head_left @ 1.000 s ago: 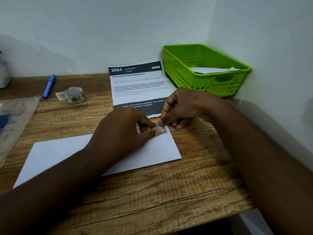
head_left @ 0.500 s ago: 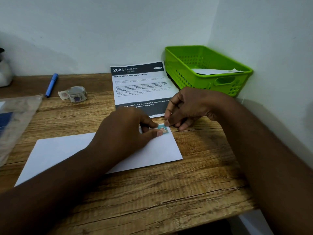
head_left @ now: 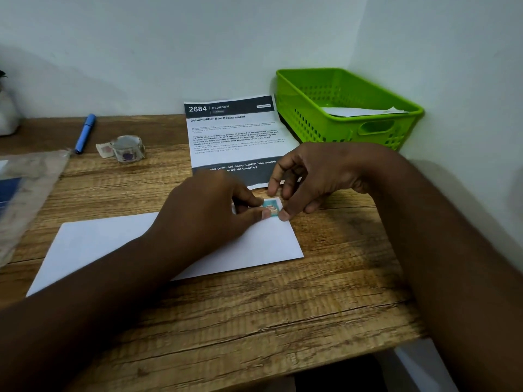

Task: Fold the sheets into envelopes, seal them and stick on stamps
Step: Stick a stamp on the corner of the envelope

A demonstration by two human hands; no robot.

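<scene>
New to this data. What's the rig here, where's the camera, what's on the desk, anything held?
There is no robot: a person works with two bare hands, and the one picture comes from a wide-angle camera worn on the head, looking forward and down. On the wooden desk lies a white envelope. The left hand and right hand both have fingertips at a small teal stamp on the envelope's far right corner, pressing or adjusting it; nothing is lifted. Behind lie a printed sheet, a green basket with paper inside, a roll of stamps, a blue pen, and a plastic bag at the left edge.
</scene>
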